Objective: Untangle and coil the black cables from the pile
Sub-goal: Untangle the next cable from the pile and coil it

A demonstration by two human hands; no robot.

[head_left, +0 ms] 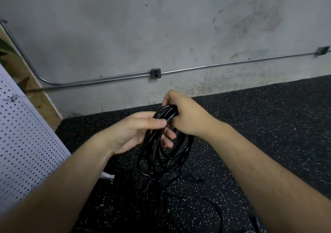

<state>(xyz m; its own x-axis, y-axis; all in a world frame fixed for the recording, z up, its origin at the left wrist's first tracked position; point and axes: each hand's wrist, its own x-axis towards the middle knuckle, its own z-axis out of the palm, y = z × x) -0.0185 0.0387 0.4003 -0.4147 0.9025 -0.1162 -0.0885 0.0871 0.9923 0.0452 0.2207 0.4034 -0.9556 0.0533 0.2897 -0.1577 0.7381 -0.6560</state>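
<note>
Above the speckled floor [250, 125] we hold the black coil [152, 154] hanging, long axis vertical. Right hand [188, 116] fisted round its top, left hand [136, 132] pinching strands below. Cable pile [139, 193] lies underneath.

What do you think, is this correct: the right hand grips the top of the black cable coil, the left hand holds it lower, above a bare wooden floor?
Not quite. The head view shows that the floor is black with white specks, not bare wood. The rest stands: the right hand grips the top of the cable coil and the left hand holds it lower.
</note>
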